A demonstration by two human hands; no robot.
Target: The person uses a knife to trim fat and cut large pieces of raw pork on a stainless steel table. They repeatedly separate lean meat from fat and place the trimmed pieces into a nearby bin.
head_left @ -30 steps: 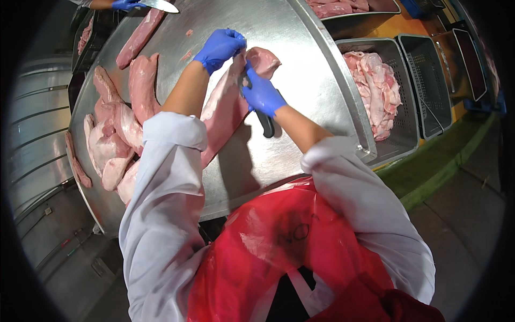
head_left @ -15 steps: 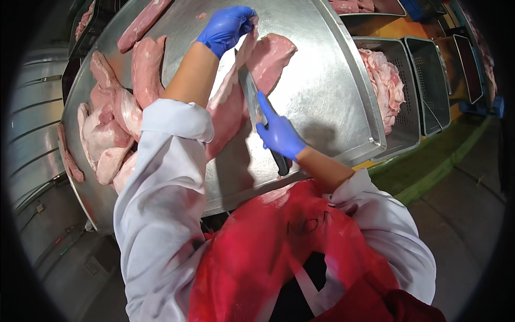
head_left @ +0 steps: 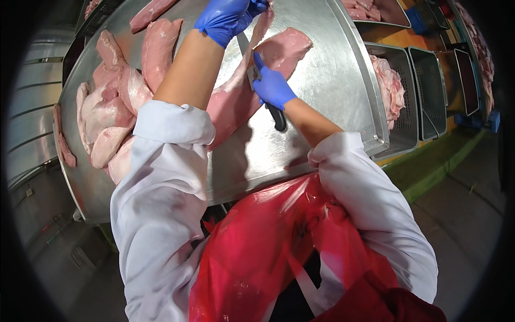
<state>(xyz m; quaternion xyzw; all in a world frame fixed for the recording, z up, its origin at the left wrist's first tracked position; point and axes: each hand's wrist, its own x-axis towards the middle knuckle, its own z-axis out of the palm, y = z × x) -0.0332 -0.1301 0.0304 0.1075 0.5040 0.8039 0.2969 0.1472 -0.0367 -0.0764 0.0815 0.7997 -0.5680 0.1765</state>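
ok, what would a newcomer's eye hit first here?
Probably the glossy red apron, bottom centre. Then the blue-gloved left hand at the top edge, holding up a meat strip, and the right hand below it, gripping a black-handled knife by the long pink cut.

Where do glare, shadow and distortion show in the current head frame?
Head view: white glare on the broad grey metal table; head view: dark shadow on it beside the long pink meat piece; head view: table edges bow, corners go black; head view: top edge crops the blue-gloved left hand.
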